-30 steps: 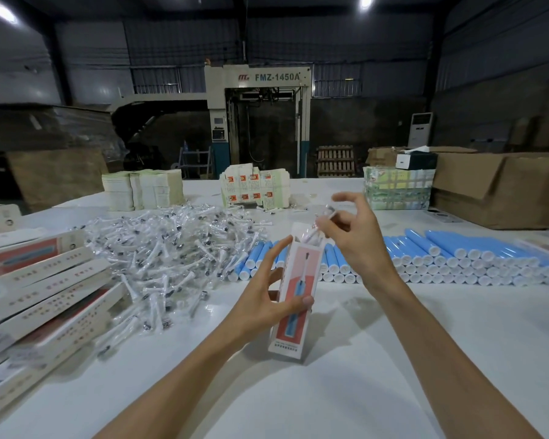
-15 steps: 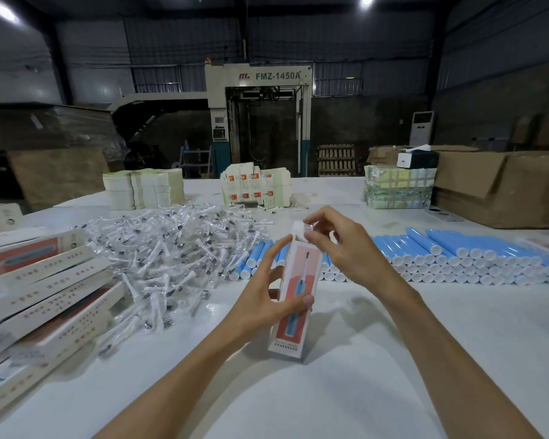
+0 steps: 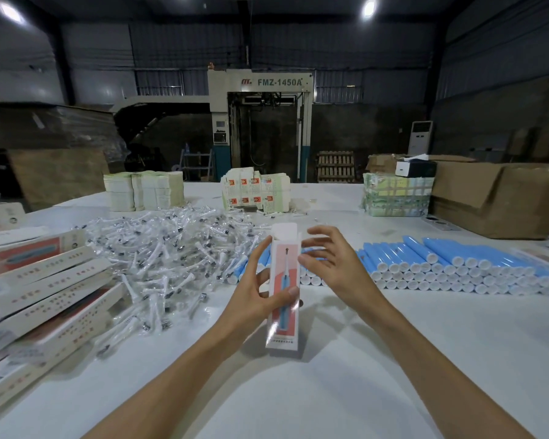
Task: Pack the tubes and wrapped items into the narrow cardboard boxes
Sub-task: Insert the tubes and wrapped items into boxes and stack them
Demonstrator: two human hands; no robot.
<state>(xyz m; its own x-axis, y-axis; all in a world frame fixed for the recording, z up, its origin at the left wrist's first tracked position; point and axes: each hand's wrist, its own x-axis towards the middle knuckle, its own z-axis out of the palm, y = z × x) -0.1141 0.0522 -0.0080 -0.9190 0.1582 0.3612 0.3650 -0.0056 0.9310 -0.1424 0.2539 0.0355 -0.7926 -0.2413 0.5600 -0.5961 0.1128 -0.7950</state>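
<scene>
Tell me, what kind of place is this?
Likely a factory packing floor: a big industrial machine at the back, rows of blue tubes and stacked narrow boxes on a long work table.

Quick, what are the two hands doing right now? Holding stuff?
Left hand: grips the upright narrow box.
Right hand: open beside the box's top, holding nothing.
</scene>
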